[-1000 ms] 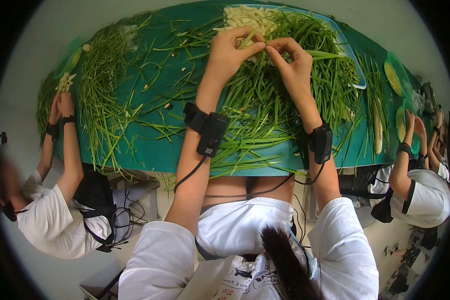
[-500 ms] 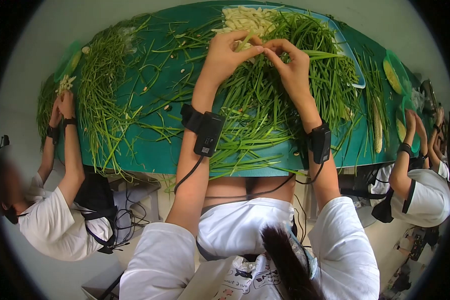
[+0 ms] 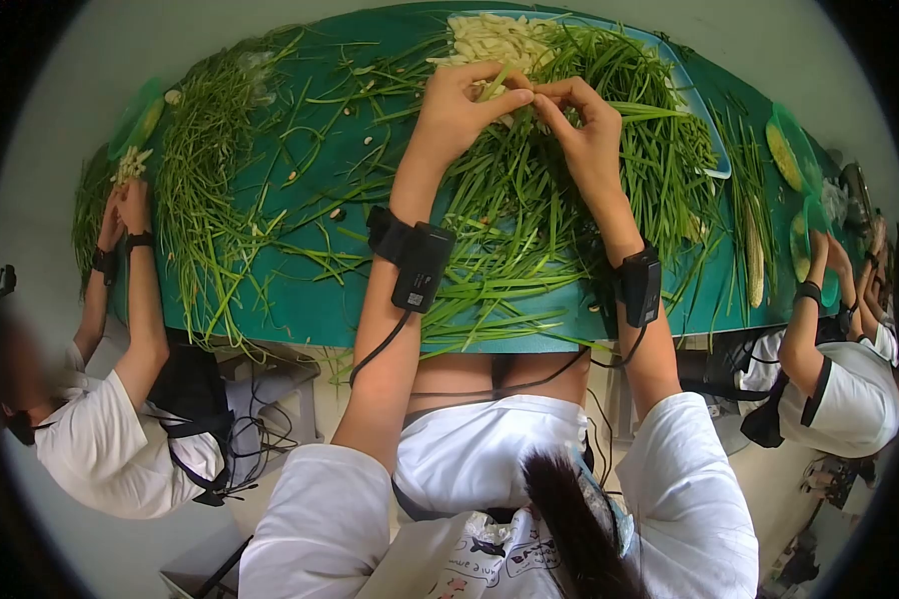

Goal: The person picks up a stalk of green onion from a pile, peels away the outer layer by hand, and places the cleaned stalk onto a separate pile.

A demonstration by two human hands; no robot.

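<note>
My left hand [image 3: 456, 108] is closed in a pinch above a heap of long green leafy stalks [image 3: 529, 190], with a short pale-green stalk [image 3: 493, 84] showing between thumb and fingers. Its fingertips meet those of my right hand [image 3: 591, 130], which is also pinched closed. What lies between the right fingertips is too small to make out. Just beyond both hands, pale yellowish cut pieces [image 3: 484, 38] are piled on a blue-rimmed tray [image 3: 714, 140], whose right part is covered by the greens.
Loose stalks and small bits litter the green table [image 3: 300, 200]. Another bundle of greens [image 3: 205, 170] lies at left, beside a co-worker's hands [image 3: 125, 212]. To the right are a corn-like cob [image 3: 754, 250], green baskets [image 3: 785, 150] and other people's hands. Cables hang from my wrist devices [image 3: 425, 268].
My left hand and forearm have shifted very slightly to the right, and my right hand a touch likewise. Both pinches stay closed and together.
</note>
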